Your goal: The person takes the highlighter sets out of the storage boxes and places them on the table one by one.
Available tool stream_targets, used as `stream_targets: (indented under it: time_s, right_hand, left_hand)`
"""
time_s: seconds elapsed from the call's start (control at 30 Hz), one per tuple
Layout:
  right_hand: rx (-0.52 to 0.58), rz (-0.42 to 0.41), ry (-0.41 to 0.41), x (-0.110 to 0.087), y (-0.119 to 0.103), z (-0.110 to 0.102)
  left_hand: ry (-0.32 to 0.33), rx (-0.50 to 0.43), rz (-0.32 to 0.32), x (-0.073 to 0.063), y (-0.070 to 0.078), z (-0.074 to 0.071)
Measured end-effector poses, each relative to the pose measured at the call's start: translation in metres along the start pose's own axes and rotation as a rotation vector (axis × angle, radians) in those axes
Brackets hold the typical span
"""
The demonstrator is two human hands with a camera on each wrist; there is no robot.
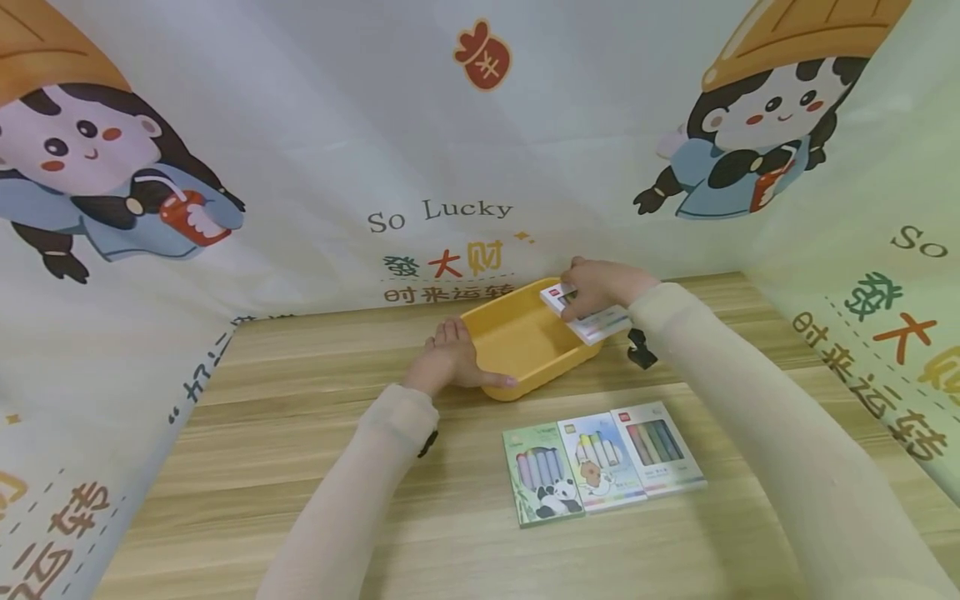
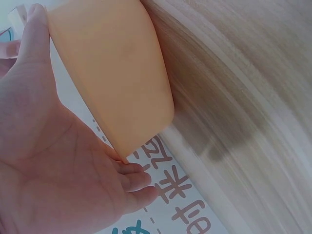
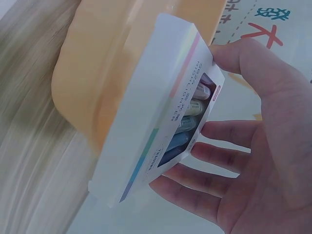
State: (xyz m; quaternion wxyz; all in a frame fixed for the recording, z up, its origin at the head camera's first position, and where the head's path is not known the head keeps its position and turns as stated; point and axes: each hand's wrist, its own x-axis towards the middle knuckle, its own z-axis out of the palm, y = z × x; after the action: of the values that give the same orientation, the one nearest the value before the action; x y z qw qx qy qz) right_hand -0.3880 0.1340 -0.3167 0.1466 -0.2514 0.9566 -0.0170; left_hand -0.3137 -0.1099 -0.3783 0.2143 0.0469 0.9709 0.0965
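A yellow plastic bin (image 1: 517,343) sits at the back of the table, close to the printed backdrop. My left hand (image 1: 452,358) holds its left end, the thumb along the near corner and the fingers over the far rim; the left wrist view shows those fingers curled at the bin's edge (image 2: 117,83). Over the bin's right end, my right hand (image 1: 603,287) grips a white box of highlighters (image 1: 597,327) between thumb and fingers. In the right wrist view, the tilted box (image 3: 139,117) shows coloured pens through its window and overlaps the bin.
Nearer on the wooden table (image 1: 300,450) lie three flat pen boxes side by side: a green panda one (image 1: 544,475), a blue one with a bear (image 1: 600,461) and a white one (image 1: 660,450). Cartoon-printed cloth (image 1: 337,125) walls the back and sides.
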Motion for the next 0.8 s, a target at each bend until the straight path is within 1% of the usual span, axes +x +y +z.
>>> stream_targets:
  time_s: [0.23,0.4,0.6,0.8]
  right_hand:
    - [0.004,0.017,-0.001,-0.005,0.002,-0.001]
    - [0.009,0.024,0.011,-0.01,0.005,-0.001]
    - [0.009,0.034,0.013,-0.019,0.01,0.001]
    - [0.008,0.043,0.005,-0.034,0.017,0.005]
  left_hand:
    - [-0.033,0.007,-0.03,0.01,-0.001,0.003]
    - [-0.027,0.011,-0.029,0.015,-0.003,0.004]
    - [-0.027,0.015,-0.024,0.013,-0.003,0.003]
    - [-0.035,0.018,-0.021,0.01,-0.001,0.002]
